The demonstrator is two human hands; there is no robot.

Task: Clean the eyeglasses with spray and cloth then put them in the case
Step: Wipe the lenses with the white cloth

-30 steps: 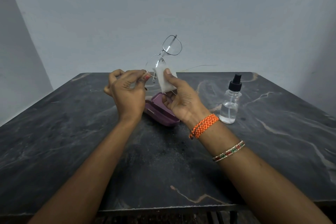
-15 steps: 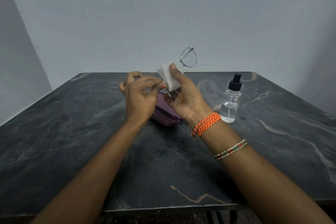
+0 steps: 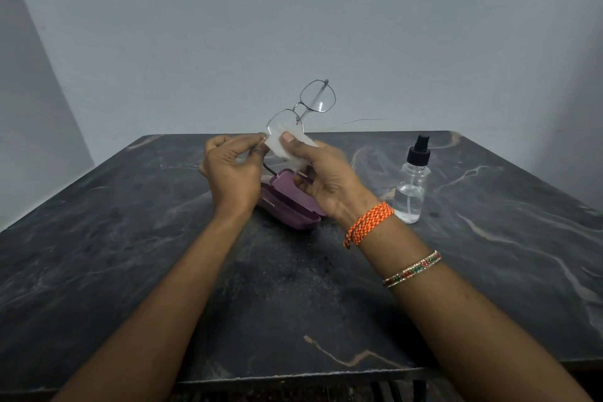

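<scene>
Thin metal-framed eyeglasses (image 3: 317, 96) are held up above the table, tilted with one lens high and the other low. My left hand (image 3: 233, 170) pinches the frame at the lower lens's edge. My right hand (image 3: 323, 179) presses a white cloth (image 3: 287, 147) against that lower lens, thumb on top. Below both hands an open purple case (image 3: 287, 204) lies on the dark marble table (image 3: 130, 238), partly hidden by my hands. A clear spray bottle (image 3: 411, 183) with a black nozzle stands upright to the right of my right hand.
A pale grey wall rises behind the table's far edge. The table's front edge runs just below my forearms. Orange thread bands and a beaded bangle circle my right wrist.
The glasses swung from tilted up, to lying away to the right, and back up again with both lenses visible. My right thumb keeps the cloth on the lower lens.
</scene>
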